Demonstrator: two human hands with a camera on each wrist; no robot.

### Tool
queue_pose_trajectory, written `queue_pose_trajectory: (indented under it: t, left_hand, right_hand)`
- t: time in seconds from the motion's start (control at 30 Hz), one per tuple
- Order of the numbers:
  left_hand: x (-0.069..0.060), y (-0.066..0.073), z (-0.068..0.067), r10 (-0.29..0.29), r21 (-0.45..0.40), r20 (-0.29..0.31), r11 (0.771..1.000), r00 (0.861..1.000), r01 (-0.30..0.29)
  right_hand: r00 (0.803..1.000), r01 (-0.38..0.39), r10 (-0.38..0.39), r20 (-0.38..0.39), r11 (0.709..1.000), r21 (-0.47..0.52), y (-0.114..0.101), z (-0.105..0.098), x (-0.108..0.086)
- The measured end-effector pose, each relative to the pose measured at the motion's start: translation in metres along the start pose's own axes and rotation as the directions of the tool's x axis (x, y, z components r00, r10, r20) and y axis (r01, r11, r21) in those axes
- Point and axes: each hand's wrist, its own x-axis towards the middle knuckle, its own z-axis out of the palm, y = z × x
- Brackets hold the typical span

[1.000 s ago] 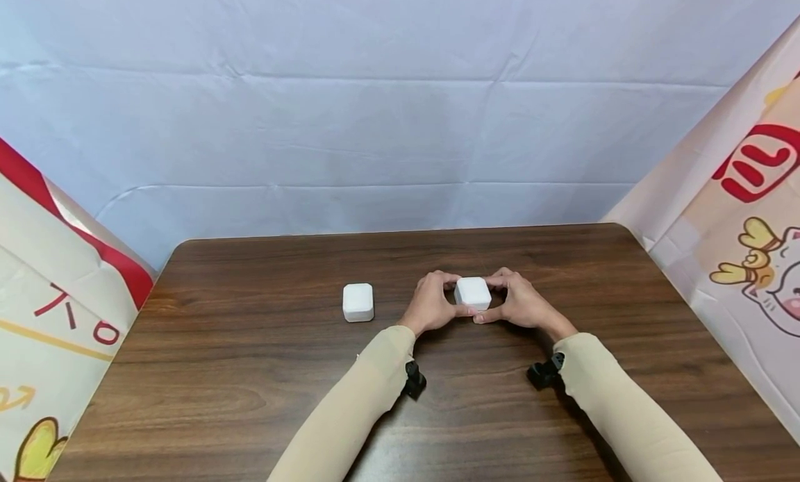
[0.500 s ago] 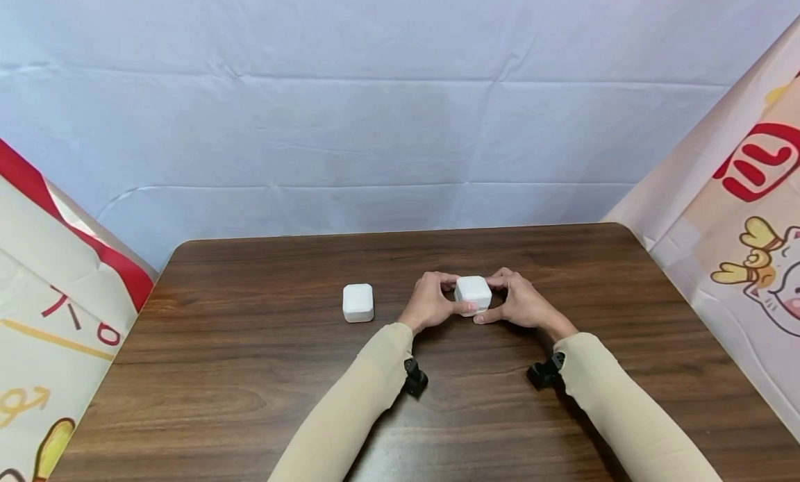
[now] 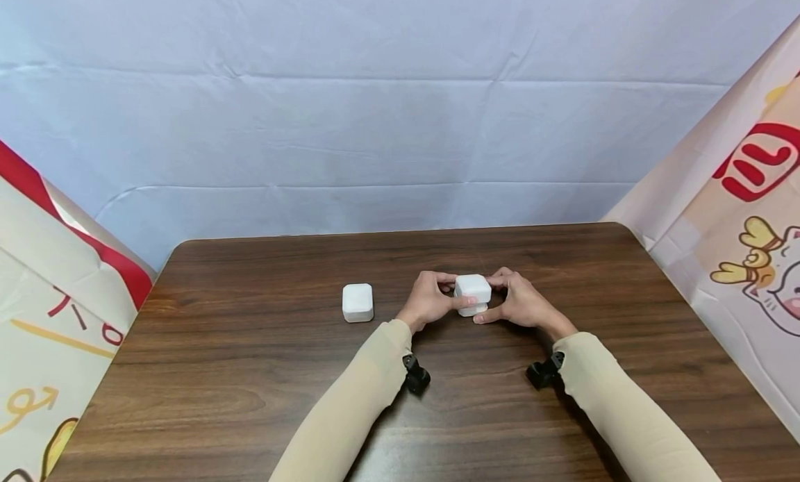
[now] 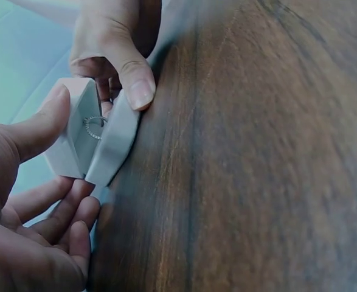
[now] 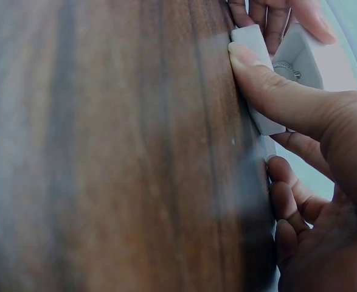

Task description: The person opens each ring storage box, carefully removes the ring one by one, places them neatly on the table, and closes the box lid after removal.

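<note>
Between the two hands is a small white box, its lid (image 3: 472, 287) tilted up from its base (image 3: 469, 311). My left hand (image 3: 431, 301) pinches the lid between thumb and fingers. The base rests on the table, gripped at its sides by my right hand (image 3: 521, 303). Inside the gap, the left wrist view shows a ring (image 4: 94, 128) set with small stones; the right wrist view shows part of the same ring (image 5: 286, 70). A second white box (image 3: 357, 302) sits closed on the table, left of my left hand.
The brown wooden table (image 3: 250, 371) has its far edge along a pale cloth backdrop (image 3: 375, 121). Printed cloths hang at the left (image 3: 56, 273) and right (image 3: 737, 246). A black wrist camera (image 3: 416, 375) is on the left wrist, another (image 3: 544, 372) on the right.
The lid under my left hand has risen and tilted away from the base, opening the box. My left hand moved up slightly with it; my right hand has stayed in place.
</note>
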Motion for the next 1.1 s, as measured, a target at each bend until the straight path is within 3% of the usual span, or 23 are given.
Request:
queue_pose_trajectory:
  t: [0.37, 0.7, 1.1]
  left_hand:
    - [0.0027, 0.0030, 0.0009, -0.096, -0.053, -0.025, 0.994, 0.995, 0.094]
    - [0.0039, 0.0046, -0.0003, -0.140, -0.111, -0.003, 0.984, 0.990, 0.139]
    - [0.0049, 0.0083, -0.0013, -0.190, -0.123, 0.000, 0.974, 0.982, 0.189]
  right_hand:
    - [1.000, -0.017, 0.017, 0.002, 1.000, 0.002, -0.0009, -0.0002, -0.0001]
    - [0.999, -0.034, 0.034, 0.008, 0.999, -0.008, -0.0007, 0.0000, 0.0002]
    - [1.000, -0.017, 0.017, -0.007, 1.000, 0.008, -0.0008, 0.0012, 0.0002]
